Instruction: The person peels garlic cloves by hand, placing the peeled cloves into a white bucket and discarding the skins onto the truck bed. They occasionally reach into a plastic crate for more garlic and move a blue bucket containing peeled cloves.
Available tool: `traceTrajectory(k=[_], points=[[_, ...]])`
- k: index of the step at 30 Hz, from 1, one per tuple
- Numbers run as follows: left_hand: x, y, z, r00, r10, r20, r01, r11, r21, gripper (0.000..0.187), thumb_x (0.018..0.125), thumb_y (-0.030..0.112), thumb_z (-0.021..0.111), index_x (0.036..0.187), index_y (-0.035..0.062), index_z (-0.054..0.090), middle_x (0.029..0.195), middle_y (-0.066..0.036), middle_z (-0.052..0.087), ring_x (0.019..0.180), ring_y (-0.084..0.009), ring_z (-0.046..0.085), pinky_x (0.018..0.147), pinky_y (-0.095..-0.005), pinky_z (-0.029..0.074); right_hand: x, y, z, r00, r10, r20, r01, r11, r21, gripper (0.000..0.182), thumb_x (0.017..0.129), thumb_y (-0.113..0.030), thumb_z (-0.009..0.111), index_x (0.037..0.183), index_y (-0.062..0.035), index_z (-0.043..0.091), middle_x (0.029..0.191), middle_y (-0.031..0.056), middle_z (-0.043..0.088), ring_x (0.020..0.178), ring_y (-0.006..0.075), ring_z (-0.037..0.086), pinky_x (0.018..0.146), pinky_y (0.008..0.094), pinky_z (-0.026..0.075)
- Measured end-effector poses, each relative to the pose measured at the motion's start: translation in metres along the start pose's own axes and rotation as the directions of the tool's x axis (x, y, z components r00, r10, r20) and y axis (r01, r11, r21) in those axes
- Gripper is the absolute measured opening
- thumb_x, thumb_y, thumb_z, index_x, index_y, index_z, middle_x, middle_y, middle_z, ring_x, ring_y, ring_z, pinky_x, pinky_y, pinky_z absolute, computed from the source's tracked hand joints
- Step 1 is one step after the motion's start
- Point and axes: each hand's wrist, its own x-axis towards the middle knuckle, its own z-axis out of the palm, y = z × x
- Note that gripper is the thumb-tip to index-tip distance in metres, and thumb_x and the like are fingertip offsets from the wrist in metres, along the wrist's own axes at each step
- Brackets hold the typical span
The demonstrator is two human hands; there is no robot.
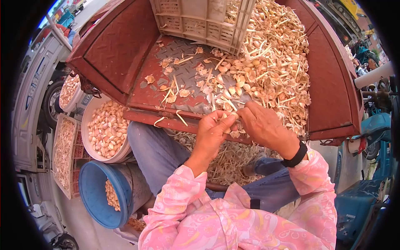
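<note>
My left hand (213, 134) pinches a pale garlic piece (227, 118) between thumb and fingertips, just above the front edge of the red truck bed (143, 98). My right hand (263, 124) is closed against the same garlic from the other side, its fingers curled and a black band at the wrist. Whether it also grips a small tool is hidden by the fingers. Right beyond both hands lies a heap of garlic cloves, dry skins and stalks (277, 66), with loose skins scattered over the metal floor to its left.
A plastic crate (196, 25) stands tipped on the bed. To my left are a white bucket of cloves (107, 131), a tilted blue bucket (89, 196) with some cloves, and a crate of scraps (64, 154). Husks (229, 162) cover the ground between my legs. Parked vehicles flank both sides.
</note>
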Motion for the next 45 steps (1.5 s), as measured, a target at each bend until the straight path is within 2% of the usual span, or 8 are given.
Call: traceTrajectory(k=[13,20,24,29,35,38,42,45], points=[[-0.025,-0.001,0.003,0.987,0.027,0.161,-0.068,0.964,0.258,0.015,0.088,0.016,0.061,0.097,0.0055,0.056,0.075,-0.003,0.062,0.051,-0.0003,0.041,0.044,-0.015,0.029,-0.018,0.038,0.007,0.89,0.441,0.119,-0.456,0.865,0.209,0.026,0.088,-0.022,0.051,0.072,-0.0017,0.054,0.07,0.0182,0.055,0.067,0.0391,0.056,0.059,0.0465,0.043],[-0.138,0.062,-0.061,0.817,0.542,-0.198,-0.361,0.748,0.558,0.021,0.084,0.019,0.065,0.093,0.0036,0.054,0.073,-0.007,0.061,0.045,-0.0002,0.035,0.042,-0.0128,0.025,-0.011,0.05,0.019,0.92,0.381,-0.092,-0.355,0.91,0.215,0.012,0.084,-0.015,0.055,0.087,-0.0052,0.061,0.08,0.0144,0.059,0.075,0.0347,0.06,0.066,0.0433,0.047],[-0.221,0.089,-0.17,0.473,0.78,-0.41,0.12,0.404,0.907,0.028,0.083,0.021,0.067,0.098,-0.0004,0.057,0.083,-0.009,0.063,0.07,-0.0103,0.057,0.064,-0.022,0.045,0.011,0.054,0.027,0.945,0.31,-0.099,-0.289,0.939,0.184,0.015,0.083,-0.014,0.055,0.094,-0.0073,0.063,0.085,0.0135,0.061,0.077,0.035,0.06,0.068,0.0429,0.047],[-0.287,0.058,-0.265,0.446,0.58,-0.682,0.79,0.103,0.604,0.059,0.083,0.041,0.063,0.116,-0.0068,0.054,0.11,-0.025,0.06,0.1,-0.0338,0.06,0.084,-0.0356,0.046,0.047,0.065,0.04,0.937,0.33,0.11,-0.329,0.944,-0.034,0.023,0.083,-0.021,0.058,0.1,-0.0045,0.059,0.09,0.0156,0.061,0.084,0.0353,0.06,0.071,0.0428,0.047],[-0.28,0.061,-0.244,0.357,0.67,-0.651,0.802,0.137,0.581,0.061,0.085,0.043,0.06,0.121,-0.0058,0.051,0.111,-0.025,0.059,0.096,-0.0328,0.062,0.081,-0.0348,0.048,0.043,0.07,0.056,0.966,0.251,0.061,-0.258,0.934,0.247,0.019,0.081,-0.019,0.06,0.092,-0.0043,0.057,0.083,0.0158,0.061,0.082,0.035,0.06,0.07,0.0432,0.047],[-0.257,0.083,-0.198,0.473,0.703,-0.531,0.393,0.372,0.841,0.059,0.084,0.038,0.063,0.122,-0.0057,0.05,0.109,-0.022,0.061,0.096,-0.0236,0.062,0.077,-0.0301,0.048,0.035,0.072,0.045,0.901,0.43,0.064,-0.411,0.797,0.442,0.016,0.079,-0.014,0.063,0.089,-0.0036,0.057,0.079,0.0159,0.062,0.075,0.0331,0.061,0.065,0.0408,0.047],[-0.194,0.091,-0.1,0.978,0.041,-0.204,0.156,0.504,0.849,0.062,0.081,0.034,0.068,0.13,0.0029,0.046,0.098,-0.017,0.065,0.075,-0.0189,0.065,0.067,-0.0285,0.049,0.035,0.091,0.022,0.847,0.531,-0.001,-0.485,0.775,0.405,0.014,0.077,-0.012,0.065,0.086,-0.0027,0.057,0.072,0.0155,0.061,0.068,0.0309,0.061,0.061,0.0382,0.046],[-0.136,0.078,-0.067,0.938,-0.342,0.06,0.024,0.237,0.971,0.064,0.08,0.032,0.069,0.133,0.0068,0.044,0.086,-0.017,0.066,0.062,-0.0227,0.063,0.06,-0.0311,0.048,0.043,0.101,0.029,0.933,0.354,-0.057,-0.336,0.919,0.206,0.015,0.077,-0.011,0.063,0.089,-0.0033,0.058,0.073,0.0155,0.061,0.069,0.0339,0.06,0.061,0.0414,0.046]])
